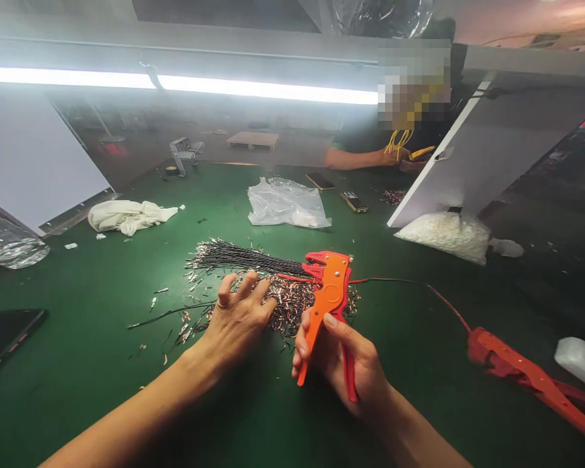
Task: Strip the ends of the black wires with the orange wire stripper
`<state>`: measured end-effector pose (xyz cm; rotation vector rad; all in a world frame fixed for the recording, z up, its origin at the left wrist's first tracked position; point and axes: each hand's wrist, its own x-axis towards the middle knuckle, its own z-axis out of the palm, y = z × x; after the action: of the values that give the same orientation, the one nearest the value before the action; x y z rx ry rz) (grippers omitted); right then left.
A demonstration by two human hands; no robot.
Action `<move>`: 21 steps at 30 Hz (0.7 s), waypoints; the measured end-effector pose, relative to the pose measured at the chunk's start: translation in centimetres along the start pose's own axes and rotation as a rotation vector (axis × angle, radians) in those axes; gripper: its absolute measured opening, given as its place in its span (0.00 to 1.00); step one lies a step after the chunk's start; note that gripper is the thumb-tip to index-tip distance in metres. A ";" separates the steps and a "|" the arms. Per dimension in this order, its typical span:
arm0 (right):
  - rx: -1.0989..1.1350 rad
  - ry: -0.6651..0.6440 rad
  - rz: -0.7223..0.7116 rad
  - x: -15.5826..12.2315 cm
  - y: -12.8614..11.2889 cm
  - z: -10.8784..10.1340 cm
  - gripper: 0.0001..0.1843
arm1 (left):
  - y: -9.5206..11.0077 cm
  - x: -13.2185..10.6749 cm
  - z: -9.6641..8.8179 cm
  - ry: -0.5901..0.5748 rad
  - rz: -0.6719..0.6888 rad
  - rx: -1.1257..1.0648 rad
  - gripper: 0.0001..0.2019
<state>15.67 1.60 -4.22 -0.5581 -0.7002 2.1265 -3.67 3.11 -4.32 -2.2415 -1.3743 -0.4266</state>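
Note:
My right hand (346,357) is wrapped around the handles of an orange and red wire stripper (331,286), which stands upright with its jaws at the top. Its head is beside the right end of a bundle of black wires (244,258), and a thin red wire (394,280) passes at the jaws; whether they grip it I cannot tell. Over a heap of small wire clippings (297,305), my left hand (244,312) has its fingers bent and spread apart, just below the bundle. No held object shows in it. A few longer black wires (170,315) lie to its left.
A second orange tool (521,367) lies at right. Behind are a clear plastic bag (287,203), two phones (353,201), a white cloth (129,216) and a bag of white pieces (446,235). Across the table a person's arm (358,159) is near yellow wires. White panels flank the table.

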 end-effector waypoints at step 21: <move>0.027 -0.284 0.159 -0.8 1.8 -0.9 0.14 | -2.9 -2.8 -3.4 0.321 -0.311 -0.558 0.08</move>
<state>15.69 0.32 -5.95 -0.3077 -0.8030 2.3886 -7.59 0.31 -2.11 -2.2181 -1.5632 -1.3585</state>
